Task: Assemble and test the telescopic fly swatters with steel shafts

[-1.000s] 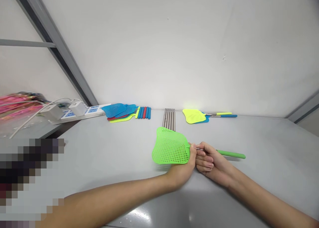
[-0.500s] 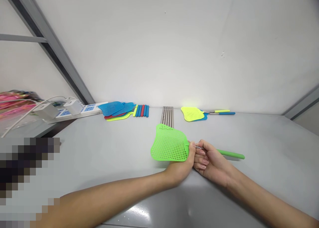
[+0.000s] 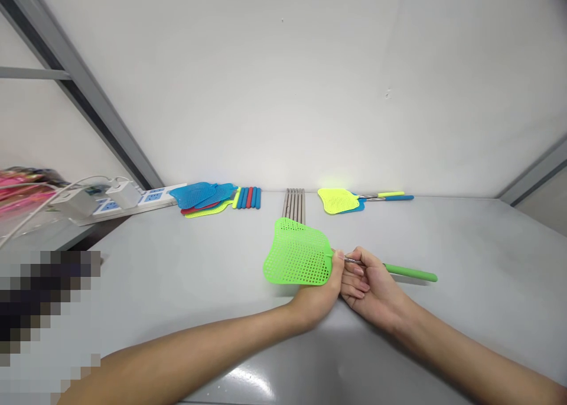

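A green fly swatter (image 3: 299, 254) is held in both hands over the grey table, its perforated head to the left and its green handle (image 3: 411, 272) to the right. My left hand (image 3: 321, 293) is closed at the neck of the head, thumb on top. Close beside it, my right hand (image 3: 374, 287) pinches the thin metal rod near the handle, its other fingers curled with the palm facing up. A short piece of rod shows between the two hands. Behind the green head lie several metal rods (image 3: 295, 203), partly hidden by it.
At the back left lie blue, red and yellow swatter heads (image 3: 195, 196) beside a row of coloured handles (image 3: 249, 198). Yellow and blue swatters (image 3: 339, 201) with rods and handles rest at the back right. A power strip (image 3: 153, 197) with chargers stands at the far left.
My right hand and the green handle sit slightly farther from the left hand, with a little more rod showing. The whole view has shifted slightly.
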Tool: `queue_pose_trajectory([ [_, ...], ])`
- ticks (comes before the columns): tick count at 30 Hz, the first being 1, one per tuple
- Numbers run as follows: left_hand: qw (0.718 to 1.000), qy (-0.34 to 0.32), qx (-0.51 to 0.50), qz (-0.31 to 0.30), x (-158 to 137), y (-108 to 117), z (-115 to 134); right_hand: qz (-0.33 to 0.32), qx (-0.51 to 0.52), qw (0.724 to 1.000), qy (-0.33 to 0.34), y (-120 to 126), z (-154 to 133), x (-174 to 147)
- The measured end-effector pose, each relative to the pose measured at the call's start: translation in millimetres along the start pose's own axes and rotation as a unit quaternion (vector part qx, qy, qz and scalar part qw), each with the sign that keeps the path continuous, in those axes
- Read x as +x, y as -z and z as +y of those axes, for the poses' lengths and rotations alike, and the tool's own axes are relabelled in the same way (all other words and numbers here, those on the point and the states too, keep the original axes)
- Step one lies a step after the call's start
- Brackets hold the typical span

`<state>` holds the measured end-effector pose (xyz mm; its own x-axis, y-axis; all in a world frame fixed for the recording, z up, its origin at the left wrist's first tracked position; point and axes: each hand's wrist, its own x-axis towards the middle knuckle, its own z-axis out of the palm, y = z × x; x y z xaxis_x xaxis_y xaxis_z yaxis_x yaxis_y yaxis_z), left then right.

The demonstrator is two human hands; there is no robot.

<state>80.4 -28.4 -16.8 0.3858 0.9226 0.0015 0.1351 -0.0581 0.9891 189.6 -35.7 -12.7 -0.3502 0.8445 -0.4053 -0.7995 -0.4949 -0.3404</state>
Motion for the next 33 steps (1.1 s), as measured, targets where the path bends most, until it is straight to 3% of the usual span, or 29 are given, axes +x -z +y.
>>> queue_pose_trajectory([
  [6, 0.998, 0.034, -0.052, 0.010, 2.8, -0.9, 2.0, -0.015, -0.044, 0.999, 0.008, 1.3, -0.7, 0.3],
  [12, 0.981, 0.038, -0.190, 0.022, 6.1, -0.7, -4.8, -0.048, -0.108, 0.993, 0.028, 2.2, -2.2, 1.3],
  [16, 0.966, 0.066, -0.243, 0.064, 9.4, 0.1, -13.4, -0.031, -0.156, 0.985, 0.072, 2.3, -2.5, 1.5],
  [19, 0.969, 0.049, -0.230, 0.080, 10.2, 0.1, -12.6, -0.020, -0.212, 0.971, 0.110, 2.4, -1.1, 1.4],
  [22, 0.978, 0.023, -0.202, 0.054, 8.9, 2.1, -9.0, -0.022, -0.250, 0.958, 0.137, 1.9, 0.7, 0.1],
  [26, 0.987, 0.014, -0.162, 0.016, 6.5, 6.6, -6.7, -0.024, -0.271, 0.952, 0.140, 1.0, 1.1, -1.7],
  [33, 0.985, 0.013, -0.170, 0.016, 6.3, 6.0, -6.0, -0.045, -0.272, 0.953, 0.126, 2.6, -1.5, -1.2],
])
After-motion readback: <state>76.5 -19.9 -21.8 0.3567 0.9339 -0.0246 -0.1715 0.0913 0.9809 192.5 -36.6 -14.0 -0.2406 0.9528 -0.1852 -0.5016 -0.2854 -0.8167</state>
